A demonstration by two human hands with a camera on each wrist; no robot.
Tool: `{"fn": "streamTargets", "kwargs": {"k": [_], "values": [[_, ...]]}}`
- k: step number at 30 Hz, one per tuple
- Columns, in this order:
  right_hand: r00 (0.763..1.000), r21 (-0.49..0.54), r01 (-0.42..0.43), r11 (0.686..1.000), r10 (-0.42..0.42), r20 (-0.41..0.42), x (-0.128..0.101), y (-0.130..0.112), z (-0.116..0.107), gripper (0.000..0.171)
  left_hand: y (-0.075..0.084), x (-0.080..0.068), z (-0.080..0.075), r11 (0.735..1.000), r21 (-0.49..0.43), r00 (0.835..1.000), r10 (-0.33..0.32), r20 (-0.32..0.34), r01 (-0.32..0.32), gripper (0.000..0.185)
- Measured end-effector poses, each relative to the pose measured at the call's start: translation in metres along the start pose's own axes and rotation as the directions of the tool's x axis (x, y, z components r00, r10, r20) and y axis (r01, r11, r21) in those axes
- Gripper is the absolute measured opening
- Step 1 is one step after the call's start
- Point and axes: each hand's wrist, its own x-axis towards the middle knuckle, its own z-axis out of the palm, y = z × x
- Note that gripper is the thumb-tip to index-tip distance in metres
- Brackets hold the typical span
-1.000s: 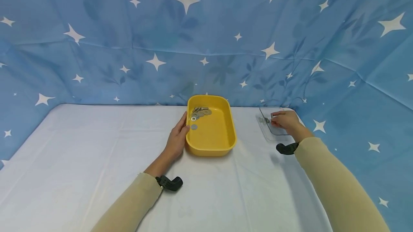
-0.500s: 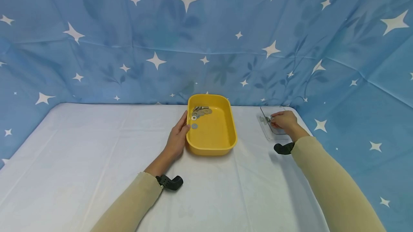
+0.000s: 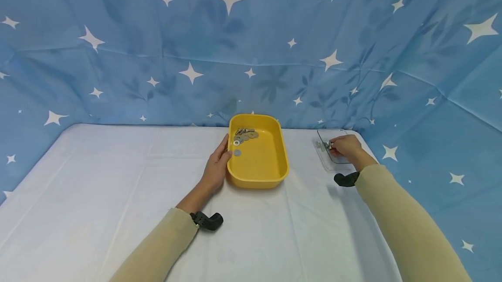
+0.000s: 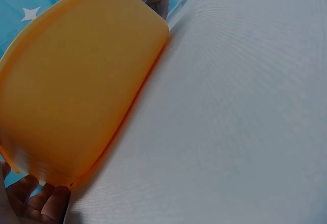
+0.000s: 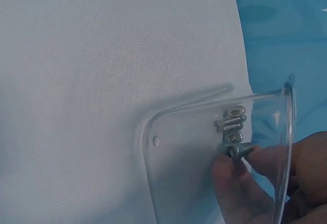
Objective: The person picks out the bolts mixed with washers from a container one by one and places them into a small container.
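Observation:
My left hand (image 3: pixel 213 171) grips the left side of a yellow tray (image 3: pixel 260 160), thumb at the rim. In the left wrist view its curled fingers (image 4: pixel 53 201) touch the tray's outer wall. Several silver bolts (image 3: pixel 240 132) and flat washers (image 3: pixel 253 135) lie in the tray's far left part. My right hand (image 3: pixel 347 146) reaches into a clear plastic box (image 3: pixel 328 166). There, in the right wrist view, thumb and finger pinch a silver bolt (image 5: pixel 238 150) beside several other bolts (image 5: pixel 232 124). The box walls and fingers partly hide the pinched bolt.
A white cloth (image 3: pixel 149 177) covers the table. Behind and to the right hangs a blue curtain (image 3: pixel 251 46) with white stars, close to the tray's far end and the box.
My right hand has sunk slightly deeper into the clear box with its fingertips nearer the bolts. My left hand and the yellow tray stay in place.

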Motion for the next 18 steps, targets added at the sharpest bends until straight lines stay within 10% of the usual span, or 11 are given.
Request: {"fn": "streamTargets", "kwargs": {"k": [18], "values": [[0.989,0.007,0.148,0.989,-0.148,0.028,-0.024,-0.027,-0.008,0.046,0.001,-0.002,0.001,1.0,0.012,1.0,0.013,0.003,-0.013,0.058]]}}
